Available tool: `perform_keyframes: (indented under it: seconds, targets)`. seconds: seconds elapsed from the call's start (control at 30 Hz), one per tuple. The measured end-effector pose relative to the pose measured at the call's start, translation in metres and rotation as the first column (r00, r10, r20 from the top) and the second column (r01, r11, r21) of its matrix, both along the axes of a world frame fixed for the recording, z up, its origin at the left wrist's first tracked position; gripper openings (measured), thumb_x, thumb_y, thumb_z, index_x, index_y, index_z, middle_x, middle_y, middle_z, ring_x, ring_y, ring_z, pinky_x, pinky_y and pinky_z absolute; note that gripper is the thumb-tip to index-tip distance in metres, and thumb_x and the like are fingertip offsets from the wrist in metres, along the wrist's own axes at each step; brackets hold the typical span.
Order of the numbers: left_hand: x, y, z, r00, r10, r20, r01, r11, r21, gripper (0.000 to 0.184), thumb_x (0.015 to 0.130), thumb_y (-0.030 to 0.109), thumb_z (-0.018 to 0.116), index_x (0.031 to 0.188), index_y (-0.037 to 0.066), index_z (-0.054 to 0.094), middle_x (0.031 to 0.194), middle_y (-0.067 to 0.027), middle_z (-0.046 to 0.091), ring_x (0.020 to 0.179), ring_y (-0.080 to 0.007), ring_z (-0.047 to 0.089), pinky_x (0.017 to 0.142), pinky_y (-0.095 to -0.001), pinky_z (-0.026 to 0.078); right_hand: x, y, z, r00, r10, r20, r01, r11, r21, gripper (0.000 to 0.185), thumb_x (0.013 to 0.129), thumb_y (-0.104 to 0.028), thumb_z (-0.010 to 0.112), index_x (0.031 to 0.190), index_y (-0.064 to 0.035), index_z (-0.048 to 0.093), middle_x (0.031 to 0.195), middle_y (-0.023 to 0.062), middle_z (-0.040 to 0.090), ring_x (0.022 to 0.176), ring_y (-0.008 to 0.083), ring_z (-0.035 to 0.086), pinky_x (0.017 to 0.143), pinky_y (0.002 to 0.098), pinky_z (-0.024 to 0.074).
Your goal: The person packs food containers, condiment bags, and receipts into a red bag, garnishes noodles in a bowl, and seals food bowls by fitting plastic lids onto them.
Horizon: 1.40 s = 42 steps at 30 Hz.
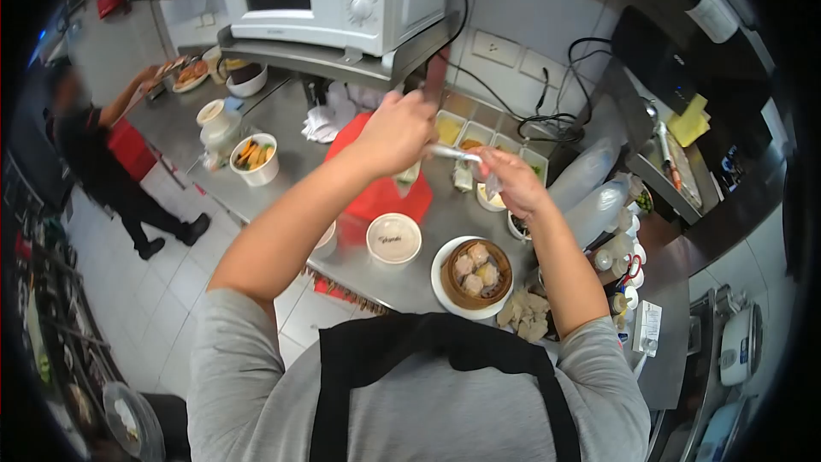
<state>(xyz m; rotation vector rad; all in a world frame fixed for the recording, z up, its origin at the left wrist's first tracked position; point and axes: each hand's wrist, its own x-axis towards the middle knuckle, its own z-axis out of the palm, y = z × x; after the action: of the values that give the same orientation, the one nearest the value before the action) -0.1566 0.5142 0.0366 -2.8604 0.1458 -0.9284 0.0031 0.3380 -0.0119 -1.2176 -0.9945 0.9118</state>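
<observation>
My left hand point(396, 135) is closed in a fist above the counter. From it a thin whitish strip, seemingly twisted plastic point(453, 152), runs across to my right hand point(513, 180), whose fingers pinch its other end. Some clear plastic shows by the right fingertips. Beneath the left hand lies a red plastic bag point(402, 201), and a lidded white tub point(394, 238) with writing on its lid stands at its near edge. A bamboo steamer point(498, 291) with several dumplings point(475, 263) rests on a white plate point(438, 278) below the right hand.
A white microwave point(376, 0) sits on a shelf above. Small food trays point(479, 133) line the back. At left stand a bowl of cut food point(255, 159) and a wrapped container point(215, 124). Bottles point(631, 278) crowd the right edge. Another person point(90, 133) stands far left.
</observation>
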Motion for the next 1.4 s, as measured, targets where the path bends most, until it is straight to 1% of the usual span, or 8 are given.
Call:
perform_keyframes:
  seconds: [0.27,0.5,0.63,0.93,1.13,1.27,1.33,1.4]
  targets:
    - [0.029,-0.021,0.018,0.99,-0.129,0.06,0.142,0.925,-0.352,0.013,0.063,0.015,0.071,0.07,0.007,0.063,0.072,-0.0107,0.061,0.071,-0.0311,0.061,0.065,-0.0419,0.049,-0.108,0.0,-0.031,0.279,0.629,-0.726,-0.302,0.775,0.556,0.031,0.096,-0.043,0.038,0.085,-0.0149,0.048,0.092,0.0059,0.053,0.094,0.0273,0.055,0.079,0.0488,0.0471]
    - [-0.029,-0.114,0.031,0.788,-0.607,-0.102,0.28,0.502,-0.818,0.011,0.064,0.001,0.067,0.071,0.01,0.067,0.07,-0.0032,0.063,0.071,-0.0179,0.06,0.068,-0.0295,0.047,-0.073,0.029,-0.054,0.546,0.722,-0.426,-0.526,0.691,0.496,0.016,0.084,-0.026,0.056,0.079,-0.0113,0.058,0.098,0.002,0.055,0.097,0.0235,0.053,0.082,0.0393,0.0434]
    - [-0.071,-0.112,0.013,0.906,-0.4,-0.139,0.285,0.818,-0.499,0.01,0.061,0.008,0.07,0.066,0.015,0.065,0.092,0.0011,0.051,0.101,-0.022,0.045,0.085,-0.0385,0.033,-0.041,0.023,0.005,0.787,0.563,0.253,-0.606,0.781,0.148,0.008,0.075,-0.016,0.06,0.077,-0.0083,0.062,0.098,0.0015,0.055,0.097,0.0211,0.052,0.085,0.0335,0.041]
    - [-0.091,-0.064,-0.093,0.999,-0.001,0.054,0.029,0.857,-0.514,0.014,0.064,0.004,0.067,0.071,0.013,0.06,0.098,-0.0034,0.05,0.095,-0.0238,0.047,0.081,-0.0376,0.034,-0.077,0.014,-0.01,0.35,-0.13,0.928,-0.23,0.948,0.22,0.014,0.07,-0.015,0.069,0.077,-0.008,0.059,0.096,0.005,0.054,0.095,0.025,0.05,0.083,0.0379,0.0361]
    - [-0.075,-0.077,-0.144,0.92,0.225,0.32,0.205,0.42,-0.884,0.01,0.081,0.01,0.061,0.087,0.01,0.054,0.089,-0.004,0.059,0.099,-0.0255,0.053,0.099,-0.0477,0.023,-0.11,0.022,-0.082,0.242,-0.602,0.761,0.078,0.794,0.603,0.011,0.074,-0.011,0.065,0.082,-0.0073,0.058,0.1,0.0081,0.052,0.096,0.0286,0.049,0.084,0.0396,0.0355]
    - [-0.08,-0.08,-0.162,0.939,0.305,0.16,-0.132,0.748,-0.65,0.01,0.078,0.012,0.06,0.086,0.014,0.055,0.091,0.0021,0.059,0.097,-0.0195,0.054,0.097,-0.0527,0.023,-0.111,0.01,-0.116,0.434,-0.414,0.8,0.218,0.91,0.353,0.008,0.083,-0.012,0.058,0.088,-0.0062,0.057,0.106,0.0079,0.051,0.094,0.0256,0.049,0.084,0.0397,0.0357]
    - [-0.081,-0.076,-0.169,0.946,0.288,0.152,-0.199,0.88,-0.43,0.011,0.076,0.012,0.06,0.086,0.016,0.056,0.09,0.0045,0.059,0.095,-0.0171,0.054,0.096,-0.054,0.023,-0.104,0.003,-0.145,0.936,-0.171,0.306,0.177,0.984,0.008,0.013,0.086,-0.018,0.056,0.093,-0.0082,0.059,0.104,0.0045,0.053,0.092,0.0219,0.049,0.083,0.0385,0.0361]
    - [-0.079,-0.074,-0.172,0.948,0.176,0.267,-0.101,0.957,-0.272,0.014,0.074,0.011,0.06,0.086,0.018,0.057,0.088,0.005,0.058,0.093,-0.0169,0.054,0.095,-0.0535,0.023,-0.102,-0.008,-0.132,0.911,-0.091,-0.402,-0.061,0.935,-0.35,0.016,0.089,-0.026,0.052,0.099,-0.0153,0.059,0.099,-0.0016,0.058,0.094,0.0157,0.052,0.079,0.0319,0.0373]
